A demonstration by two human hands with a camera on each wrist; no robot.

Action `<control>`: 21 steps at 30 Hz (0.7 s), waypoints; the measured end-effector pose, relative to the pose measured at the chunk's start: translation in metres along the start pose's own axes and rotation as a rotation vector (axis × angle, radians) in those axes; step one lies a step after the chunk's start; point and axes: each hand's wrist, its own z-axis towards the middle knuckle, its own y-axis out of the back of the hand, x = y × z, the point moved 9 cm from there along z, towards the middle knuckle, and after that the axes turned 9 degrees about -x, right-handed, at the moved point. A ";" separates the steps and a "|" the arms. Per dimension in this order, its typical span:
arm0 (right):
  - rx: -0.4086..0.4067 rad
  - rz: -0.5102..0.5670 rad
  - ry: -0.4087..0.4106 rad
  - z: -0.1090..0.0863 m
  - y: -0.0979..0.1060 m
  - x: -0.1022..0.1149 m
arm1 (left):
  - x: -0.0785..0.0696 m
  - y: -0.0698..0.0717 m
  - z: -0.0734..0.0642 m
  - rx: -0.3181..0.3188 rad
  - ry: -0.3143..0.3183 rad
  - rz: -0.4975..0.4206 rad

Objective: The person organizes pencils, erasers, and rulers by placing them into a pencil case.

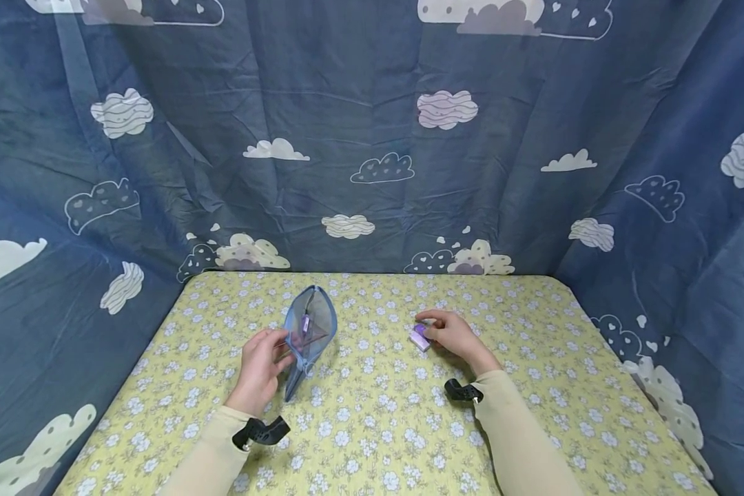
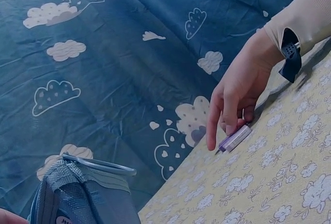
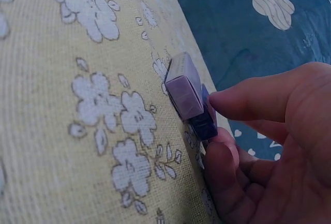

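My left hand [image 1: 259, 368] grips the side of a blue mesh zip pouch [image 1: 330, 324], whose mouth gapes upward. Inside it lie a small purple-and-white item [image 1: 306, 322] and a thin dark stick-like piece. To the right, my right hand [image 1: 455, 335] pinches a small dark purple block [image 3: 205, 127] between thumb and index finger, low over the cloth. Right against that block is a small lilac box [image 3: 184, 87] with folded end flaps. In the left wrist view, the pouch's zipped corner [image 2: 98, 198] fills the lower left, and only a fingertip of my left hand shows.
A yellow cloth with white flowers [image 1: 372, 427] covers the table. Dark blue curtains with cloud prints [image 1: 347, 83] hang behind it and along both sides. Both wrists wear black straps [image 1: 262, 432] over pale sleeves.
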 end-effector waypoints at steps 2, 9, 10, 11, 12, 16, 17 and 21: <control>-0.007 -0.012 0.006 0.000 0.001 0.000 | 0.000 0.000 0.000 0.001 -0.001 0.001; -0.013 -0.021 0.019 -0.002 0.002 0.002 | 0.002 0.001 -0.001 -0.001 0.006 0.008; -0.014 -0.021 0.019 -0.002 0.002 0.002 | 0.002 0.001 -0.001 -0.001 0.006 0.012; -0.014 -0.023 0.021 -0.002 0.002 0.002 | 0.002 0.002 -0.001 0.000 0.007 0.015; -0.015 -0.025 0.021 -0.002 0.002 0.001 | 0.002 0.002 -0.001 0.001 0.007 0.019; -0.026 -0.030 0.015 -0.001 0.003 0.001 | 0.002 0.002 0.000 0.011 0.006 0.014; -0.029 -0.035 0.015 -0.001 0.003 0.000 | 0.002 0.001 0.000 0.014 0.007 0.010; -0.050 -0.066 0.010 0.000 0.004 0.000 | 0.001 0.001 0.001 0.014 0.007 0.005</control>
